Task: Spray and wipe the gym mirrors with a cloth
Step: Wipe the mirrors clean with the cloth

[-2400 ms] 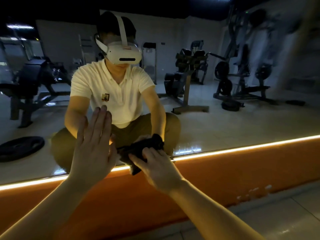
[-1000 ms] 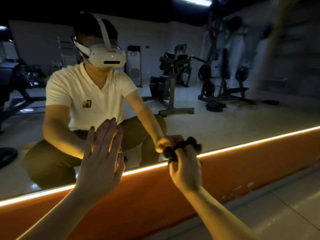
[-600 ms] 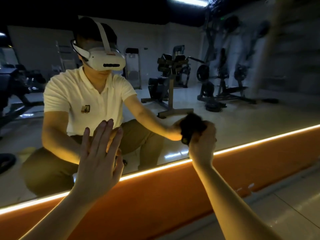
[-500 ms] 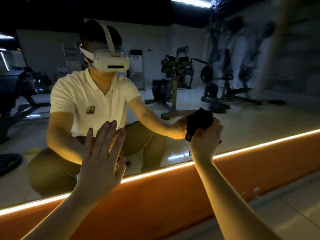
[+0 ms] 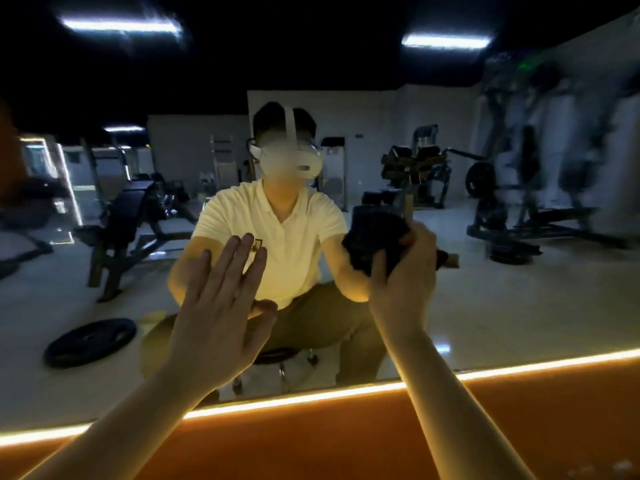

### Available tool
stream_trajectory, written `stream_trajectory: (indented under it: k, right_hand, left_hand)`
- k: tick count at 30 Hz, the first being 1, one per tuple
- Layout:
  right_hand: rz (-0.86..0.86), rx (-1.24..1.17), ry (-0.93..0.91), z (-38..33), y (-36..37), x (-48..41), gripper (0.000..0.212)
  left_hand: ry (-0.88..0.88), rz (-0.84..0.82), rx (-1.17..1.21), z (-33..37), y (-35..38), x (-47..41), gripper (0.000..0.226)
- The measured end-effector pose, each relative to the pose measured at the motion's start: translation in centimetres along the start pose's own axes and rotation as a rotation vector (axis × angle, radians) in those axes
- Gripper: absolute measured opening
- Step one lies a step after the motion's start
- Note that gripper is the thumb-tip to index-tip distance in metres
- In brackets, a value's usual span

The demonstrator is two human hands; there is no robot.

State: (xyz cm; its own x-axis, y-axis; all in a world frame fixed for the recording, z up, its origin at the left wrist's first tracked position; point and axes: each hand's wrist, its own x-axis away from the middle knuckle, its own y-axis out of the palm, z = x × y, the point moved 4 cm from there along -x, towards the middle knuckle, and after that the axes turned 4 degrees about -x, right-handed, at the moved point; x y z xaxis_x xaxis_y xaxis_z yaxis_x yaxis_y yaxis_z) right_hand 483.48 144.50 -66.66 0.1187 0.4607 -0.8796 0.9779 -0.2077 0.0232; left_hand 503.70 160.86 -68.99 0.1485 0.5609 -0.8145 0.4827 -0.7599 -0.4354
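A large gym mirror fills the wall in front of me, above a glowing light strip. My right hand is shut on a dark bunched cloth and presses it against the glass at mid height. My left hand lies flat on the mirror with its fingers spread, holding nothing. In the mirror a person's reflection crouches in a pale polo shirt with a white headset. No spray bottle is in view.
An orange wall band runs under the light strip. The mirror reflects weight benches, racks, a weight plate on the floor and a small wheeled stool under the crouching person.
My right hand has carried the cloth from the mirror's bottom edge up the glass and to the right. The view has tilted upward. My left hand stays flat on the mirror.
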Motion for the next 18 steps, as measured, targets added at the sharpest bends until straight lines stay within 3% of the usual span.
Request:
stream_trajectory:
  k: [2,5,7,10,12,15,18]
  right_hand:
    - [0.096,0.046,0.016,-1.3,0.5,-2.7,0.046]
    - [0.083,0.204,-0.086,-5.6,4.4,-3.5,0.051]
    - [-0.041,0.267,-0.289,-9.6,8.0,-1.5,0.059]
    - [-0.309,0.277,-0.749,-13.7,12.2,3.0,0.063]
    - [-0.369,0.297,-0.875,-13.9,12.4,3.1,0.063]
    - [-0.227,0.372,-0.781,-13.1,10.8,-2.1,0.062]
    - [-0.058,0.388,-0.523,-14.3,9.7,-9.2,0.059]
  left_hand:
    - [0.058,-0.051,-0.047,-0.9,-0.5,0.0,0.080]
    - [0.126,-0.057,-0.089,-2.7,-2.0,-0.2,0.080]
    - [0.046,-0.010,-0.048,-4.9,-3.4,-1.0,0.081]
    - [-0.120,0.076,-0.006,-9.0,-5.6,-1.9,0.077]
    - [-0.099,0.087,-0.029,-10.9,-6.5,-2.1,0.077]
    - [-0.061,0.099,-0.021,-12.6,-7.5,-2.3,0.081]
    - [-0.199,0.105,-0.068,-15.5,-7.7,-2.4,0.090]
